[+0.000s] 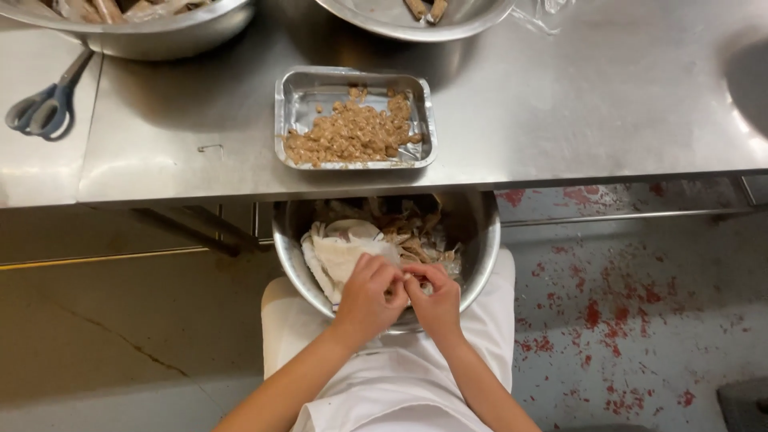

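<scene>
A steel bowl rests on my lap, below the table edge, holding white wrappers and brownish peelings. Over its near rim my left hand and my right hand are pressed together, fingertips pinching one small pale piece between them; what the piece is I cannot make out. On the steel table straight ahead sits a foil tray with a heap of small tan peeled bits in its near half.
Grey-handled scissors lie at the table's left. Two large steel bowls stand at the back, one at the left and one in the middle. A small staple lies on the tabletop. The floor at right has red specks.
</scene>
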